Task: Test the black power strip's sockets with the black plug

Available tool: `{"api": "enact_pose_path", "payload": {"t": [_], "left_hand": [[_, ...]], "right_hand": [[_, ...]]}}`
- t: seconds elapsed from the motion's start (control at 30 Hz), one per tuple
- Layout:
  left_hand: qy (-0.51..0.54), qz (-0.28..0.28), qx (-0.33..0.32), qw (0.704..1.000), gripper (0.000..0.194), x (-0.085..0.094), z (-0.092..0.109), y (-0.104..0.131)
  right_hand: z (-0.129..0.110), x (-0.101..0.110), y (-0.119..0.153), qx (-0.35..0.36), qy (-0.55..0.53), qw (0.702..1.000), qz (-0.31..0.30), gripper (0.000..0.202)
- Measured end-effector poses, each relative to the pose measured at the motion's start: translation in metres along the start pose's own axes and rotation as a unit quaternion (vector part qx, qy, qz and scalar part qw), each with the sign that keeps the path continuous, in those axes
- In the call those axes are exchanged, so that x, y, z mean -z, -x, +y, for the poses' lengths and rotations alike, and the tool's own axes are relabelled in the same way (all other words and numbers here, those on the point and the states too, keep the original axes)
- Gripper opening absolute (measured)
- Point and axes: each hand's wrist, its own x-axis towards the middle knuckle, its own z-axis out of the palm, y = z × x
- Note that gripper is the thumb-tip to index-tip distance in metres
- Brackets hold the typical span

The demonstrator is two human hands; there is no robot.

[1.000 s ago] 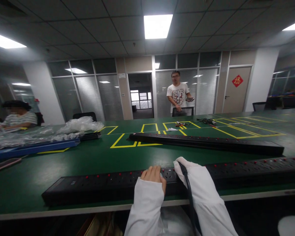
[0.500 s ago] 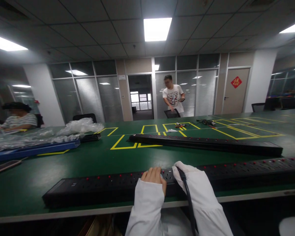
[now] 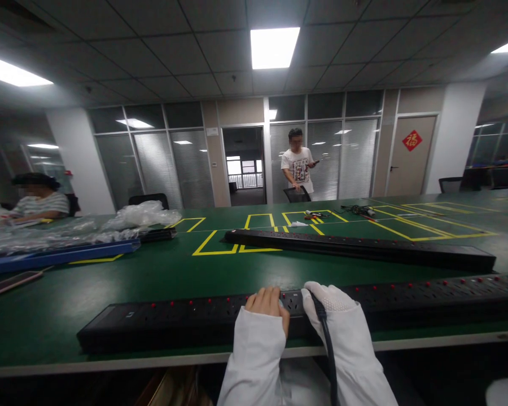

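Note:
A long black power strip [image 3: 182, 318] with red indicator lights and rows of sockets lies along the front edge of the green table. My left hand [image 3: 266, 305], bare below a white sleeve, grips the strip near its middle, fingers curled over the top. My right hand [image 3: 331, 299], in a white glove, holds the end of a black power cable [image 3: 330, 355] against the sockets just right of it. The cable's plug is hidden under the glove, so whether it sits in a socket cannot be seen. From there the cable hangs down over the table edge.
Beyond lies a second black power strip [image 3: 364, 248], slanted on the green table [image 3: 161, 276] with its yellow tape outlines. Plastic wrapping [image 3: 139, 217], a blue strip [image 3: 63, 256] and a phone [image 3: 12, 283] are at left. One person [image 3: 298, 169] stands opposite; another [image 3: 42, 200] sits left.
The view has shifted slightly. My hands stay at the same part of the strip, with the cable still in the right one. The standing person's held device is raised a little.

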Motion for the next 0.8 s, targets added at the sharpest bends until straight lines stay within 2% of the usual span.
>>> {"api": "enact_pose_path", "payload": {"t": [0.2, 0.47, 0.63, 0.8], "left_hand": [[0.009, -0.025, -0.009, 1.0, 0.036, 0.003, 0.0, 0.0], [0.009, -0.011, -0.004, 1.0, 0.037, 0.003, 0.0, 0.0], [0.013, -0.029, 0.002, 1.0, 0.035, 0.005, 0.0, -0.001], [0.013, -0.037, 0.012, 0.999, 0.036, 0.006, 0.001, -0.003]], "right_hand": [[0.003, -0.002, 0.003, 0.003, -0.005, 1.0, 0.007, 0.031], [0.01, -0.007, -0.001, 0.027, -0.018, 0.999, 0.013, 0.03], [0.013, -0.012, -0.004, 0.038, -0.042, 0.998, 0.018, 0.021], [0.011, -0.013, -0.005, -0.001, -0.05, 0.999, -0.001, 0.02]]}}
